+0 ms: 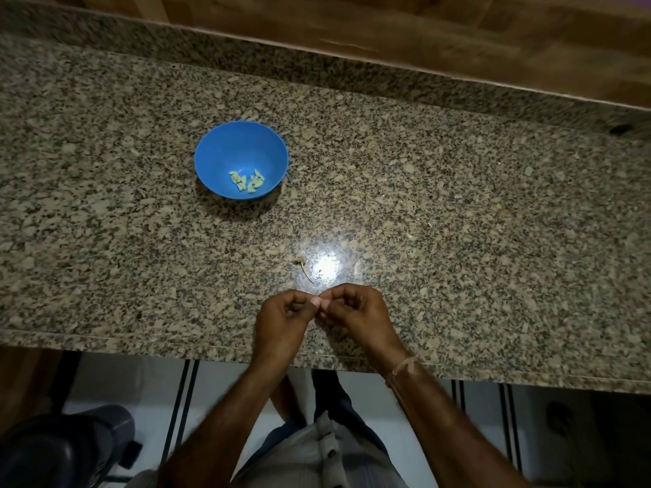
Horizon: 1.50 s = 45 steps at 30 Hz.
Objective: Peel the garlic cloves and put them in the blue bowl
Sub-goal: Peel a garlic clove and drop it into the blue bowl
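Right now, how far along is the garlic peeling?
Done: several peeled cloves lie in the blue bowl. In hand: the left hand and right hand pinch a small pale piece between their fingertips, probably a clove mid-peel. Left: finish it and drop it in the bowl. No other unpeeled cloves show on the countertop, only a dry stem scrap.

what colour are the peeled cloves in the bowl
Pale yellowish-green: the peeled cloves stand out against the blue bowl in the head view.
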Available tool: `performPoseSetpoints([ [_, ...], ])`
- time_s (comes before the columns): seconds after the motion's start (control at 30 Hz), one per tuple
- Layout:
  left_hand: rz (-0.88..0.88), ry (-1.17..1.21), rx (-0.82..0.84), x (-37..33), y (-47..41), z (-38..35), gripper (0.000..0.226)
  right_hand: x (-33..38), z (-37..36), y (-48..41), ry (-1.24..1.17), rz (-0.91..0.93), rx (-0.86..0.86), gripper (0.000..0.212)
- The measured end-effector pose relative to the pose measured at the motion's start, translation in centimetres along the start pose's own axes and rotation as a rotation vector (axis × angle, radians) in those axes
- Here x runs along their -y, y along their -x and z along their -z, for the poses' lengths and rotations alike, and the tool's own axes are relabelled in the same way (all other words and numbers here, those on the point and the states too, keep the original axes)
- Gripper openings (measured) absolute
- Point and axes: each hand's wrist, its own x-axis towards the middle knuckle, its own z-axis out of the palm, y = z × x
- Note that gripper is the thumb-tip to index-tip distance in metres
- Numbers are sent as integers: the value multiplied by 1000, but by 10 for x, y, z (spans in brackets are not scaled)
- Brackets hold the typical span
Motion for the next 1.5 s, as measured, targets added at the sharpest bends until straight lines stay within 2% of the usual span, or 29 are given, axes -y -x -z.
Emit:
performPoseSetpoints([
  [0.13, 153, 209, 94, -2, -2, 4, 14, -4, 1, 1, -9, 21, -9, 8],
  [0.4, 438, 266, 174, -21, -5, 16, 20, -1, 0, 3, 204, 257, -66, 8],
  [0.47, 257, 199, 131, -21, -4, 15, 19, 2, -2, 2, 102, 95, -69, 12],
  [0.53, -75, -31, 53, -18, -2, 15, 11, 7, -4, -1, -214, -233, -15, 11],
  [0.6, -308, -299, -46, -13, -1, 17, 5, 12, -7, 0, -478, -514, 42, 10],
  [0.67, -411, -516, -115, -13, -1, 17, 5, 12, -8, 0, -564, -593, 40, 14],
  [0.7, -385, -556, -111, -12, -2, 17, 7, 9, -10, 0, -518, -523, 32, 15],
  [0.73, -302, -496, -60, -13, -3, 16, 11, 5, -10, 1, -389, -372, 6, 17],
  [0.77, -130, -321, 16, -16, -5, 16, 18, 0, -9, 3, -187, -168, -33, 18],
  [0.83, 342, 72, 138, -22, -9, 17, 25, -5, -7, 2, 200, 187, -76, 12],
  [0.87, 510, 188, 180, -23, -10, 18, 25, -6, -5, 1, 275, 250, -73, 9],
  [0.9, 548, 231, 196, -24, -10, 18, 23, -7, -4, -1, 270, 225, -63, 9],
  [0.93, 453, 204, 186, -25, -7, 17, 22, -6, -4, -4, 162, 86, -41, 10],
  [0.97, 232, 89, 137, -23, -3, 16, 19, -2, -5, -7, -59, -149, -11, 11],
  [1.03, -319, -358, -19, -14, 0, 18, 15, 8, -6, -10, -517, -608, 99, 14],
  [1.07, -537, -541, -64, -11, -2, 20, 15, 9, -6, -11, -629, -702, 112, 17],
  [1.1, -629, -628, -92, -7, -3, 20, 16, 8, -8, -12, -658, -709, 101, 19],
  [1.13, -584, -629, -94, -5, -5, 19, 17, 5, -11, -11, -603, -640, 74, 18],
  [1.17, -415, -512, -45, -11, -5, 17, 18, 2, -13, -10, -485, -512, 26, 16],
  [1.27, 362, 147, 204, -29, -7, 9, 22, -5, -13, 0, -52, -34, -64, 12],
  [1.3, 508, 255, 238, -33, -7, 7, 22, -4, -13, 1, -23, 36, -70, 11],
  [1.37, 576, 332, 240, -29, -10, 5, 23, -4, -13, 2, -55, 66, -86, 11],
  [1.43, 463, 296, 209, -21, -11, 3, 26, -5, -14, 0, -91, 49, -109, 10],
  [1.5, 315, 189, 165, -15, -9, 3, 28, -11, -14, -3, 2, 65, -169, 10],
])
